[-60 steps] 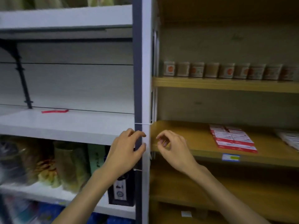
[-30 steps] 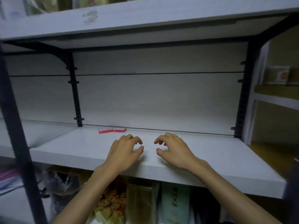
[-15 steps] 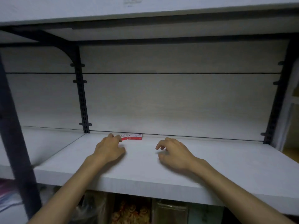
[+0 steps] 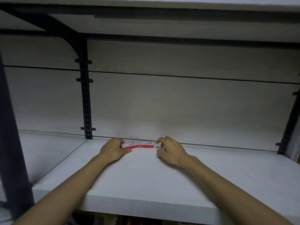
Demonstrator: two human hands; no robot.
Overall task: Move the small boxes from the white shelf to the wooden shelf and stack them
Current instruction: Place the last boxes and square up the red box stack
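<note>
Boxes first: two small red-and-white ones sit side by side at twelve o'clock, far back on the white shelf (image 4: pixel 146 181). Our left hand (image 4: pixel 113 150) pinches the left box (image 4: pixel 129 145); our right hand (image 4: pixel 172 151), loosely curled and holding nothing, hovers beside the right box (image 4: pixel 146 144). We should grip each by its edges and lift level.

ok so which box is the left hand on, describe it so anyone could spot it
On the white shelf, look along the back edge for two small red-and-white boxes side by side. It is the left box, slightly tilted, with the left hand pinching its end; the right box lies untouched.
</note>
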